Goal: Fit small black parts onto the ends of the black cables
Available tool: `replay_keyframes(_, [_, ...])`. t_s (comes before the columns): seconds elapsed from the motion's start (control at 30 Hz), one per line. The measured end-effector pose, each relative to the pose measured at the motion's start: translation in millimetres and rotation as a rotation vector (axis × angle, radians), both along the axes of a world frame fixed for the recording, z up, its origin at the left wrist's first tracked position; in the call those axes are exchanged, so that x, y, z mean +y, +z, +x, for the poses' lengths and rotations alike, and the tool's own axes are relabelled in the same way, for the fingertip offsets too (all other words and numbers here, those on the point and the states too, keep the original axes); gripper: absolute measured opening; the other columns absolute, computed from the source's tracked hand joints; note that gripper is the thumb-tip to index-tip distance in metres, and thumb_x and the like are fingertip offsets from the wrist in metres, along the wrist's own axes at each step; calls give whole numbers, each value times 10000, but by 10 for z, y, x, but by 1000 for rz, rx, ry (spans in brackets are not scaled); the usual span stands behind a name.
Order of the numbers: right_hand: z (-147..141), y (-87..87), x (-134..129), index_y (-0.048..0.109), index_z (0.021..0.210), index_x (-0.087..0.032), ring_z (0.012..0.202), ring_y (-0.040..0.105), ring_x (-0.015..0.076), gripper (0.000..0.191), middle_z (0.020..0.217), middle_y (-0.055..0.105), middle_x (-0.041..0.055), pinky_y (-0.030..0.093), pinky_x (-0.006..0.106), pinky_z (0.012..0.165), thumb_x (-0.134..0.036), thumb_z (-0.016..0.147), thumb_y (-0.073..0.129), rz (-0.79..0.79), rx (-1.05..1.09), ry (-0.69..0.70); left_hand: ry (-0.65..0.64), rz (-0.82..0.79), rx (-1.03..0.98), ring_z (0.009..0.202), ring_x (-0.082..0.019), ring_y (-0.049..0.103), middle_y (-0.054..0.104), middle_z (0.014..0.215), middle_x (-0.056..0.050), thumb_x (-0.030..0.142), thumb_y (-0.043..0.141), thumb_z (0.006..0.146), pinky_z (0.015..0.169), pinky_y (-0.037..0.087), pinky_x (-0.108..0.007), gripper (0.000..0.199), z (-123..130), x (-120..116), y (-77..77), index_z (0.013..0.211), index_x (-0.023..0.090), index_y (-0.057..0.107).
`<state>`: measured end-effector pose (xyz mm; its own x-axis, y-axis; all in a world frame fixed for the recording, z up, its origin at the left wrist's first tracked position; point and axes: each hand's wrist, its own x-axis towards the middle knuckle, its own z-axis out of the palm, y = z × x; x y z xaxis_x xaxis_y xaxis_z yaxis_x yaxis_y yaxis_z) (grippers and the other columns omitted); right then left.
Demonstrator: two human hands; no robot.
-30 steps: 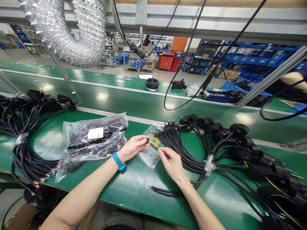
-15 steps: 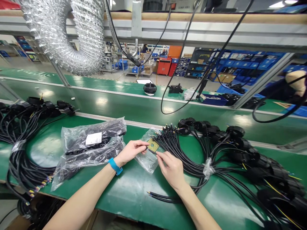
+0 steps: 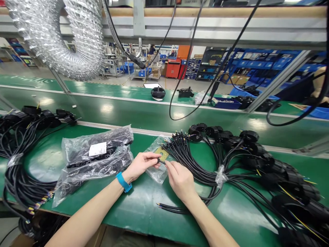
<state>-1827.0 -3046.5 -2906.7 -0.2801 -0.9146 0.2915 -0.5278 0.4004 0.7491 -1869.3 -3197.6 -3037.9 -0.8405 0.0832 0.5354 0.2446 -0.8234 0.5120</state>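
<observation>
Green assembly belt [image 3: 144, 219] at lower centre carries a black cable bundle [image 3: 195, 168]; a cable end [image 3: 161, 161] is pinched by the left hand [image 3: 141, 167], with the right hand [image 3: 180, 181] closed just beside it, above a small gold-coloured plate [image 3: 161, 154] on a clear plastic bag [image 3: 155, 175].

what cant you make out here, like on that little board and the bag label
Small gold-green board: head view, partly hidden by the left hand and right hand, markings too small to read.
White bag label: head view, print too small to read.
Black cable bundle: head view, cut off by the bottom edge.
</observation>
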Motion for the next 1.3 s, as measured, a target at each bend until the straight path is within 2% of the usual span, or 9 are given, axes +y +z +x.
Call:
replay_keyframes(0.13, [39,-14,-25,603,1029,-110,673,466,137,141,761,540,44,312,298,627,-155,902,561,-32,-24,-60,133,-22,-25,914,-163,626,617,1095,-117,306,701,803,862,498,-273,394,71,28,42,1140,102,680])
replay_keyframes(0.27, [42,-28,-30,610,959,-135,668,495,106,109,766,552,31,320,267,625,-177,935,513,-207,-228,-134,210,-35,3,970,-149,590,633,1062,-99,289,692,814,911,469,-260,424,81,61,29,1200,119,654])
replay_keyframes(0.4, [17,-18,-29,631,889,-143,691,522,89,218,807,593,22,367,226,647,-278,961,476,-510,-604,-241,269,-62,55,951,-142,593,635,1044,-84,293,666,841,909,466,-262,420,100,51,32,1235,148,637])
replay_keyframes(0.53, [-26,19,-34,598,733,-100,597,409,97,444,660,509,39,316,235,562,-471,942,470,-758,-949,-360,484,-156,150,941,-132,587,641,1009,-61,263,631,871,900,457,-254,356,159,13,64,1214,175,654])
replay_keyframes(0.67, [-50,15,-33,652,801,-85,641,491,107,439,722,585,64,380,227,605,-493,904,528,-866,-1051,-378,591,-197,177,932,-123,590,642,1009,-49,255,608,888,890,465,-255,329,175,9,71,1206,184,656])
replay_keyframes(0.77, [-25,-4,-30,676,903,-114,797,588,137,295,875,643,78,446,232,708,-384,909,559,-804,-894,-282,409,-122,92,995,-141,597,626,1093,-70,289,628,877,933,470,-272,411,159,28,71,1271,173,606])
replay_keyframes(0.87, [24,-1,-37,660,975,-151,682,523,95,132,826,600,42,395,224,619,-212,911,561,-566,-575,-126,102,-16,-24,945,-192,631,624,1075,-132,381,650,854,859,516,-324,520,147,28,89,1282,100,561])
replay_keyframes(1.0, [53,22,-39,610,1028,-141,664,483,94,157,771,559,29,348,247,615,-109,877,585,-263,-285,-9,-133,-17,-73,683,-171,620,623,834,-159,475,615,861,642,513,-290,469,132,-2,101,916,10,603])
replay_keyframes(1.3, [47,42,19,597,1118,-151,684,490,115,243,774,555,28,317,283,624,-145,875,606,-89,-115,-23,-197,-23,-108,714,-156,634,646,853,-162,367,759,745,670,512,-256,512,65,-3,30,1076,-4,635])
